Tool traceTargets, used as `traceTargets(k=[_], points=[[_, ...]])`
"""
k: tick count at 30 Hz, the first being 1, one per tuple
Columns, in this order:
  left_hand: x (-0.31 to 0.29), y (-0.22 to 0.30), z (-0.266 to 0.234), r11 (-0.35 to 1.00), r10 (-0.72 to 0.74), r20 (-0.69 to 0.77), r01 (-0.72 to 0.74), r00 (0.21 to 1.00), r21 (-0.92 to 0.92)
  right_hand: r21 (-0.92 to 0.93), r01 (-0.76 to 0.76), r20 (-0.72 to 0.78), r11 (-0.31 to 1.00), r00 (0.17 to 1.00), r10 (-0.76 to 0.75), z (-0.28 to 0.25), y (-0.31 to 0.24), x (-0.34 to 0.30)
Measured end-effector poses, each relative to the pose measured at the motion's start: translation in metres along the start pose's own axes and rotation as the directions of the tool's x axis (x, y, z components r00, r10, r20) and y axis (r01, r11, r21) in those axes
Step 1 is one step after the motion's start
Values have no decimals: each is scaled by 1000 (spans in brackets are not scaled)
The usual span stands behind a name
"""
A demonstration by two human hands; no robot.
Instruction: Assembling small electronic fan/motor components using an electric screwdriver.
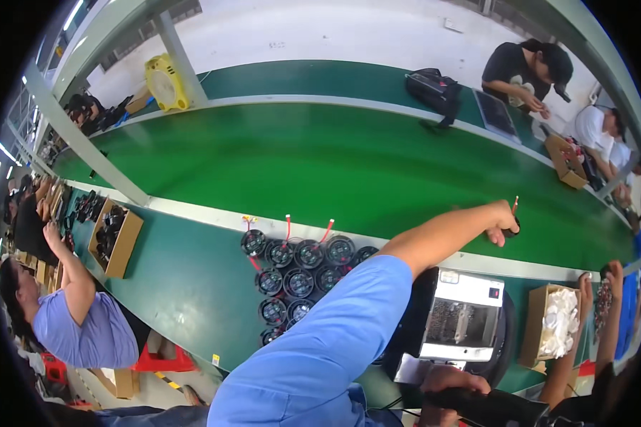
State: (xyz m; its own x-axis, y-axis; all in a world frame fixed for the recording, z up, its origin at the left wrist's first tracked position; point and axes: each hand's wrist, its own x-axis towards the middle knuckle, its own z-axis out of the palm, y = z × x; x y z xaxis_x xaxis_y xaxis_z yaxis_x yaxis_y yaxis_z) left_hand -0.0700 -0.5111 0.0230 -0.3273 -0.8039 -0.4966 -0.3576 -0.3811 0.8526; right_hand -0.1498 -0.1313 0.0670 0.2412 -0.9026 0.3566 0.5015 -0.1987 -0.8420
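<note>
My left arm, in a blue sleeve, stretches out to the near edge of the green conveyor belt (320, 164). My left hand (501, 220) pinches a small black round part with a red wire (513, 213) sticking up from it, just over the belt's edge. My right hand (450, 383) is low at the bottom edge, closed around a black handled tool (495, 407) in front of a white box-shaped machine (464, 307). Several black round parts (298, 277) with red wires lie in rows on the dark green bench beside my left arm.
A cardboard box of white pieces (557, 322) stands right of the machine, with a co-worker's forearms (597, 313) beside it. Another box of black parts (115, 238) sits at left near a seated person in lilac (78, 320). People work across the belt; a yellow fan (165, 83) stands far left.
</note>
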Motion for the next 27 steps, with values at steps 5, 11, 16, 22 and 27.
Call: traceTargets(k=[5,11,16,22,27], points=[[-74,7,-40,957,237,64,-221,969,-189,-131,86,-82,988,992,-97,-24,-1,-7],[-241,9,-113,918,343,-129,-361,930,-166,-78,220,-81,972,971,-227,-18,9,-1],[-433,-20,-65,859,470,-224,-501,854,-106,-170,284,32,944,959,-283,-15,12,10],[-522,-111,110,919,143,-192,-202,971,-338,-209,412,161,887,909,-385,-18,3,16],[-483,-189,162,961,122,-321,-193,939,-200,-140,435,155,890,897,-414,-3,-21,11]])
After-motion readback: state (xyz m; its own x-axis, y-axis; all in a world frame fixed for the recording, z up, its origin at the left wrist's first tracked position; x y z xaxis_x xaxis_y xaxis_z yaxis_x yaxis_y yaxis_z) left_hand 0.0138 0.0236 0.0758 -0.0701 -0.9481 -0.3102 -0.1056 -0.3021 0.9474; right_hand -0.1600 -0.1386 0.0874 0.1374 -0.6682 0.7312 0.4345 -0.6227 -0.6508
